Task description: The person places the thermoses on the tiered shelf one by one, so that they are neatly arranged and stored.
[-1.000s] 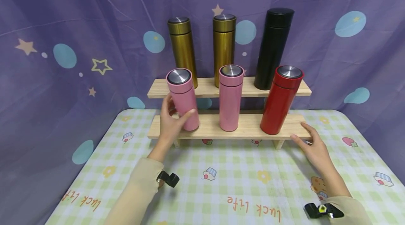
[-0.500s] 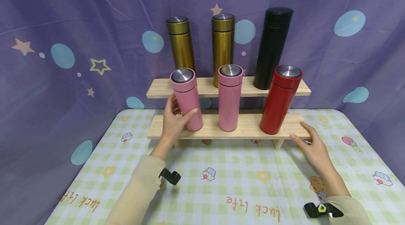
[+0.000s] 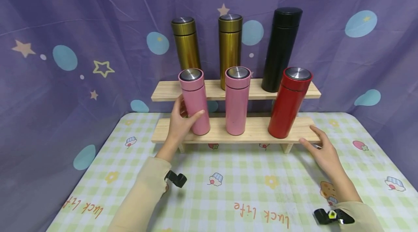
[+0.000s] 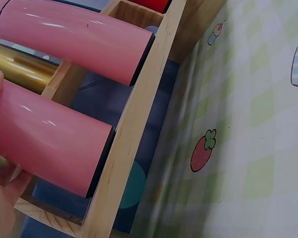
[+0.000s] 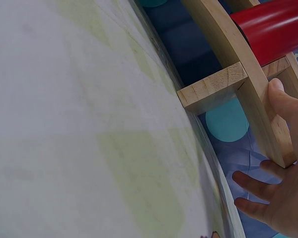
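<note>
My left hand [image 3: 179, 123] grips the lower body of a pink thermos bottle [image 3: 196, 98], thumb across its front and fingers behind. That bottle stands at the left of the lower shelf [image 3: 258, 130] of a wooden rack, its dark base close to the front edge in the left wrist view. A second pink thermos bottle [image 3: 237, 101] stands beside it, a gap between them. At the shelf's right end my right hand [image 3: 324, 152] holds the wood, thumb [image 5: 276, 87] at the front edge and the other fingers around the end. A red thermos bottle [image 3: 289, 105] stands just left of it.
The upper shelf [image 3: 212, 94] carries two gold thermos bottles [image 3: 230, 50] and a black one [image 3: 282, 50]. Pink and gold bottles overlap in the head view. A checked cloth [image 3: 241, 174] covers the table; a purple curtain [image 3: 107, 116] hangs behind.
The left hand has shifted the left pink bottle a little to the right, and its top now leans less. The right hand has stayed at the shelf end.
</note>
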`<state>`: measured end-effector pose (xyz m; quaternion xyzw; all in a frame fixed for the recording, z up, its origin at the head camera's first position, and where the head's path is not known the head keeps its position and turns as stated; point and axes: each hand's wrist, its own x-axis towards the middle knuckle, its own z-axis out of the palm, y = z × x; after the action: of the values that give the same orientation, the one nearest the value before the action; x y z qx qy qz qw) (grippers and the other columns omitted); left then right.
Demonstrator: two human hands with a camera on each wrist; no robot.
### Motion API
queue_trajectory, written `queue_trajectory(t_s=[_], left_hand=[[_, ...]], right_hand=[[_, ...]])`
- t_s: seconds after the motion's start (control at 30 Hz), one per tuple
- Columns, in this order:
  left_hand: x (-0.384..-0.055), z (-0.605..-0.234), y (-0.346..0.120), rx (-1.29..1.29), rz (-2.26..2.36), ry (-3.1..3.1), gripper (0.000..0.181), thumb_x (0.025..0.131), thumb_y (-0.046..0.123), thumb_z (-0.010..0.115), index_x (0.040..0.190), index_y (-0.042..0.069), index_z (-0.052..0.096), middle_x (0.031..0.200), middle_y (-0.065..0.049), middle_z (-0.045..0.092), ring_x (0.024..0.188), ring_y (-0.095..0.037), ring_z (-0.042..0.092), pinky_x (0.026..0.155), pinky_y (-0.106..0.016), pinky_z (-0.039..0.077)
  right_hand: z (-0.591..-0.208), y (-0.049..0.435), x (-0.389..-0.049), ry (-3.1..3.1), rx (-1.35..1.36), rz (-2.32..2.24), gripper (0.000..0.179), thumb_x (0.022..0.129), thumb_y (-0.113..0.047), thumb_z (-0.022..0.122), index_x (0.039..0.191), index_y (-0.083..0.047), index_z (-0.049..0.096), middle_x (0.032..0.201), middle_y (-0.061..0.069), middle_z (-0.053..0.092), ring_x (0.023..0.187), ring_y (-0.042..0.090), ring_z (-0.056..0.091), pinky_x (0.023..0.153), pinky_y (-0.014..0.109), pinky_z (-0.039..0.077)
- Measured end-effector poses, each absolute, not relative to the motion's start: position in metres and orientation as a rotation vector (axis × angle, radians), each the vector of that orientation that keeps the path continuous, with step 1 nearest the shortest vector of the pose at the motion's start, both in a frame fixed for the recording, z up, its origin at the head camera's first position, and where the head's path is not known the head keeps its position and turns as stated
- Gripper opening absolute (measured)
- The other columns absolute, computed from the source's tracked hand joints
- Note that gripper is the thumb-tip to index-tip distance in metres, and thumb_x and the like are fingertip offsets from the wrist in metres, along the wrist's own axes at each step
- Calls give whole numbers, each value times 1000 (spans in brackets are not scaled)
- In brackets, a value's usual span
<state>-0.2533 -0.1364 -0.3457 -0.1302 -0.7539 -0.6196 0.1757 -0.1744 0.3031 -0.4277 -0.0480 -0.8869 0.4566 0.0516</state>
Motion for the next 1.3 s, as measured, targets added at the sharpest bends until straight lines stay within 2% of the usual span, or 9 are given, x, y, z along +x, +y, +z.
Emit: queue_trajectory(t_s=[0.33, 0.5, 0.77, 0.97, 1.1, 1.3], left_hand=[[-254, -349, -137, -400, -1744, -2122, 80, 83, 15, 81, 150, 14, 38, 128, -14, 56, 112, -23, 54, 92, -38, 45], [-252, -351, -137, -422, -1723, -2141, 80, 84, 15, 79, 151, 13, 35, 131, -13, 54, 114, -23, 52, 94, -40, 44], [-240, -364, -137, -412, -1653, -2128, 84, 86, 18, 78, 156, 19, 30, 144, -8, 39, 125, -25, 44, 102, -46, 38], [-227, -371, -141, -340, -1592, -2163, 76, 92, 25, 71, 156, 16, 30, 150, -5, 38, 133, -25, 37, 108, -48, 29], [-218, -374, -148, -322, -1504, -2203, 74, 94, 26, 68, 156, 14, 30, 154, -7, 36, 139, -26, 34, 111, -49, 28], [-201, -377, -162, -293, -1404, -2320, 74, 97, 33, 64, 158, 27, 23, 157, -3, 28, 145, -24, 25, 114, -51, 27]], right_hand=[[-429, 304, -176, -2703, -140, 1394, 82, 98, -50, 55, 160, -19, 12, 155, 32, 22, 128, 55, 38, 88, 64, 40], [-428, 303, -177, -2695, -143, 1396, 82, 98, -51, 55, 160, -19, 12, 155, 32, 23, 128, 54, 38, 88, 64, 40], [-426, 302, -175, -2691, -142, 1400, 82, 98, -51, 55, 160, -18, 13, 155, 32, 22, 128, 55, 37, 88, 64, 39], [-425, 303, -176, -2686, -131, 1395, 83, 97, -52, 55, 160, -16, 13, 158, 29, 17, 130, 60, 32, 92, 71, 34], [-423, 301, -176, -2684, -115, 1380, 83, 97, -52, 56, 159, -11, 18, 159, 28, 17, 134, 59, 26, 98, 73, 27], [-417, 301, -171, -2692, -62, 1253, 76, 98, -50, 56, 153, -3, 31, 154, 30, 29, 136, 57, 27, 101, 73, 23]])
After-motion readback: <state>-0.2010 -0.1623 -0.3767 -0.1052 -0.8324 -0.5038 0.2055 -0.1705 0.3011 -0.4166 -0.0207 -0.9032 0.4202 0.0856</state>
